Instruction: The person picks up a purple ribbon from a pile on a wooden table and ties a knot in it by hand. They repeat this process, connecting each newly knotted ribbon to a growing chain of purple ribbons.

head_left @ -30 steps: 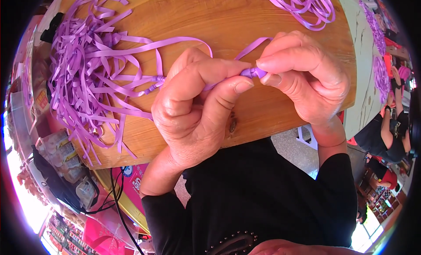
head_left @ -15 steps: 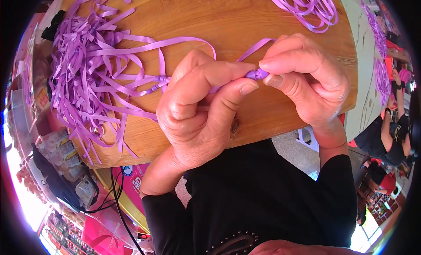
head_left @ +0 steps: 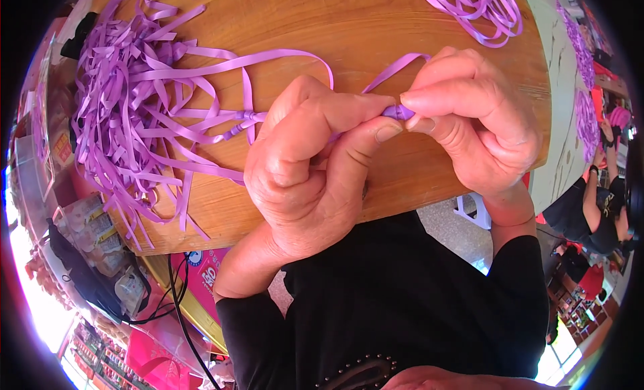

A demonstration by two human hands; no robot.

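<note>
Between my two hands a purple ribbon (head_left: 398, 113) is wound into a small tight knot. My left hand (head_left: 312, 162) pinches its left side between thumb and forefinger, the other fingers curled in. From the right, the thumb and forefinger of my right hand (head_left: 479, 118) grip the knot's other side. A loose ribbon tail (head_left: 396, 70) loops up behind the right fingers. More ribbon lies left of my left hand, with several small wound knots (head_left: 243, 121) on it. The part of the ribbon inside my left hand is hidden.
A large heap of purple ribbons (head_left: 121, 115) covers the left of the wooden table (head_left: 268, 21). A looped ribbon bundle (head_left: 479, 14) lies at the far right. Black cables (head_left: 176, 296) hang beside the table's lower left. Another person (head_left: 597, 209) is at the right, by a marble-patterned surface (head_left: 547, 68).
Both hands have shifted slightly to the right with the knot between them. Less of the knot shows now, as the fingertips sit closer around it.
</note>
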